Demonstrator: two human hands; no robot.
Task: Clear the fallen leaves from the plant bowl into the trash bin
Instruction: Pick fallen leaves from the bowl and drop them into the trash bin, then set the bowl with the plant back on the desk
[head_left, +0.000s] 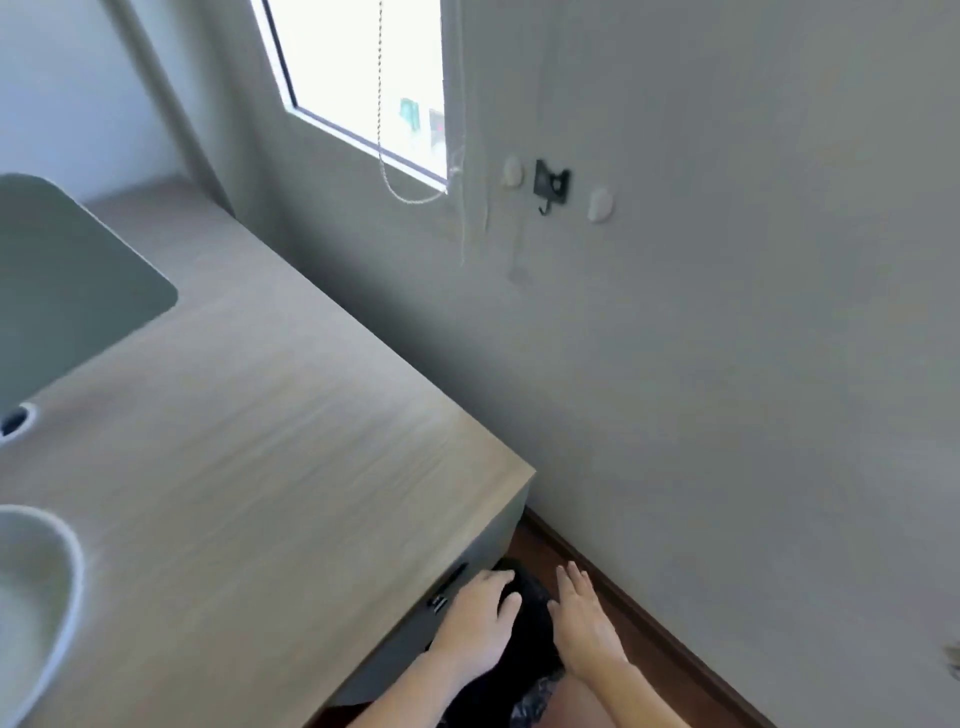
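Both my hands hang low beside the desk's right end, over a black trash bin (524, 623) on the floor between desk and wall. My left hand (480, 618) is curled, its fingers bent inward above the bin; whether it holds anything I cannot tell. My right hand (584, 618) is flat with fingers spread, palm down, holding nothing. A pale round bowl (62, 587) shows only as a rim at the desk's near left edge; no plant or leaves are visible in it.
A wooden desk (249, 441) fills the left half, with a grey-green pad (67, 280) and a cable hole (15, 420). A grey wall with a black hook (550, 184) stands on the right; a window with a bead cord is above. The view is blurred.
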